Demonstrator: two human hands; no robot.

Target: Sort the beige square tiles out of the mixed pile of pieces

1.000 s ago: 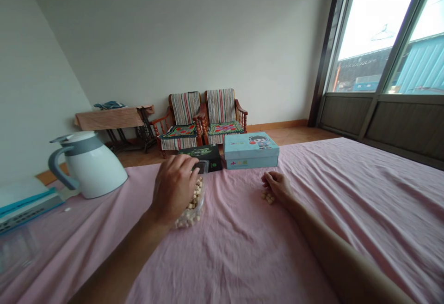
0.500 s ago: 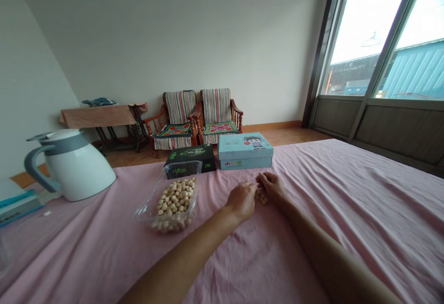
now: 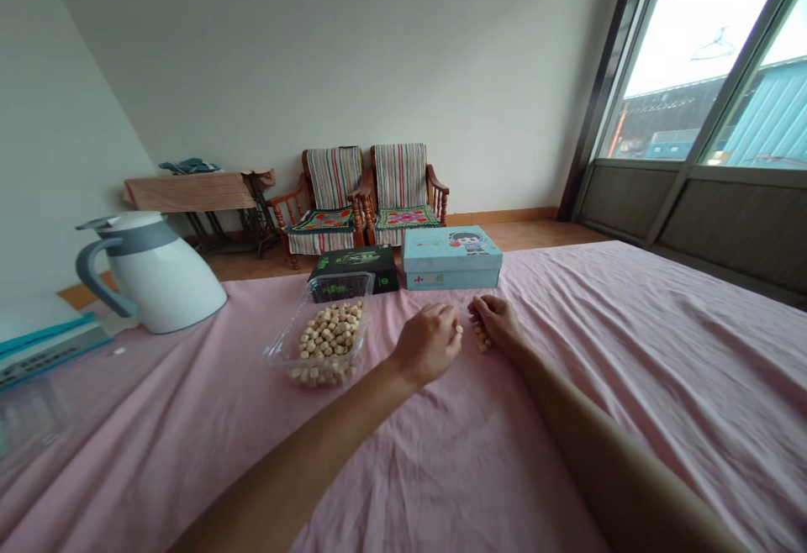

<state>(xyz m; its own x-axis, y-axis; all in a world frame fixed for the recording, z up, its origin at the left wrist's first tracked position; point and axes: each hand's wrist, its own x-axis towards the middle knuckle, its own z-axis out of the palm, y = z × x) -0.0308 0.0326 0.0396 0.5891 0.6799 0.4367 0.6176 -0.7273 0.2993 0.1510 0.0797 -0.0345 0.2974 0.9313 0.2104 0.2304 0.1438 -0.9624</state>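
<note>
our left hand [image 3: 429, 341] and right hand [image 3: 498, 324] rest close together on the pink cloth [image 3: 598, 385], knuckles up, fingertips almost meeting. between them, tucked against the right hand's fingers, lies a small heap of pale nuggets [image 3: 482, 341]. the heap sits just right of the left hand's fingertips and on the near side of the right hand's, so the right hand touches it while the left is a short gap away. the left hand is curled in, and a single nugget [image 3: 460, 330] shows pinched at its fingertips. the right hand curls loosely over the heap; we cannot tell whether it grips any of it. left of the left hand, near but apart, stands a clear plastic tray [image 3: 277, 350] holding many more of the same nuggets, its long axis running away from us. beyond the tray lies a black box [image 3: 354, 265], with a light blue box [image 3: 450, 257] beside it, just past both hands. a white jug [image 3: 160, 276] stands well off to the left.
</note>
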